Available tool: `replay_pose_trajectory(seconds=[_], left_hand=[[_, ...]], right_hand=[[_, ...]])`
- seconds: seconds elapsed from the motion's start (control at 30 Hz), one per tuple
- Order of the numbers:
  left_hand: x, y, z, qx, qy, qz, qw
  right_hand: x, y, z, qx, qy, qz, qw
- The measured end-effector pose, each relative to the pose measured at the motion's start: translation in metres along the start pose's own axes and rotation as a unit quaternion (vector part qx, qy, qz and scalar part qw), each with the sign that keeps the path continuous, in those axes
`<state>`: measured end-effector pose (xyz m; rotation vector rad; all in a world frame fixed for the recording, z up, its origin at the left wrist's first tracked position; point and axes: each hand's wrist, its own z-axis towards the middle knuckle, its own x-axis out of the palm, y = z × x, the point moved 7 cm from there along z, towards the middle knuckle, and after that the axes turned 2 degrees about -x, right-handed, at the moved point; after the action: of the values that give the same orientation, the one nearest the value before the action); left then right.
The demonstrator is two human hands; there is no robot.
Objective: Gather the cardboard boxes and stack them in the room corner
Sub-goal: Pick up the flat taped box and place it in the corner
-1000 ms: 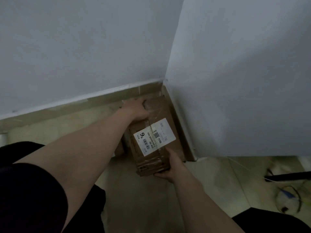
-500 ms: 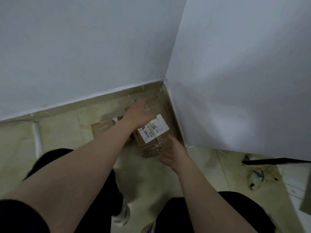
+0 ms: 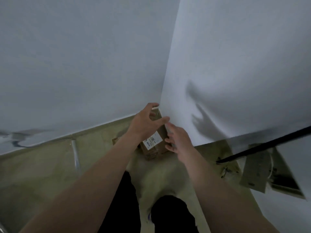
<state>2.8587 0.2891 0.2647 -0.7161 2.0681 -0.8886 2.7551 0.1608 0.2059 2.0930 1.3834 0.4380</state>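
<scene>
Boxes: 2 in view. Box 1, the labelled box (image 3: 157, 149), brown cardboard, sits right in the room corner where the left wall (image 3: 84, 64) and right wall (image 3: 244, 61) meet, long side along the right wall. It carries 1 white label (image 3: 152, 141) on top, print too small to read. Its near end looks layered; cannot tell if another box is under it. Box 2, the small box (image 3: 116, 140), is on the floor (image 3: 50, 174) just to the left of box 1, mostly hidden by the left forearm.

Hands: 2, both bare. Left hand (image 3: 145, 122) hovers over the far end of the labelled box, fingers spread and loosely bent, released, holding nothing. Right hand (image 3: 179, 140) is at the right edge of the labelled box, fingers extended, not grasping; cannot tell if the fingertips touch the cardboard.

1 hand shadow (image 3: 202, 123) falls on the right wall.

Other: 1 black rod (image 3: 262, 145) slanting in from the right, 1 clear tube (image 3: 76, 155) lying on the floor to the left, 1 flat panel (image 3: 255, 172) at right. 2 legs in black trousers (image 3: 168, 214) at bottom.
</scene>
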Motion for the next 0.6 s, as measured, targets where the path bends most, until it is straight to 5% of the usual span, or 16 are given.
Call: replay_pose_trajectory(seconds=[0.2,0.37,0.6], left_hand=[[0.003,-0.096,-0.086,0.101,0.038,-0.008,0.994],[0.048,-0.133,-0.143,0.142,0.168,-0.006,0.976],[0.143,-0.191,-0.232,0.272,0.326,0.04,0.905]], right_hand=[[-0.044,0.047,-0.089,-0.119,-0.001,-0.007,0.993],[-0.105,0.041,-0.156,-0.134,-0.067,0.015,0.989],[-0.211,-0.016,-0.299,-0.198,-0.279,0.032,0.939]])
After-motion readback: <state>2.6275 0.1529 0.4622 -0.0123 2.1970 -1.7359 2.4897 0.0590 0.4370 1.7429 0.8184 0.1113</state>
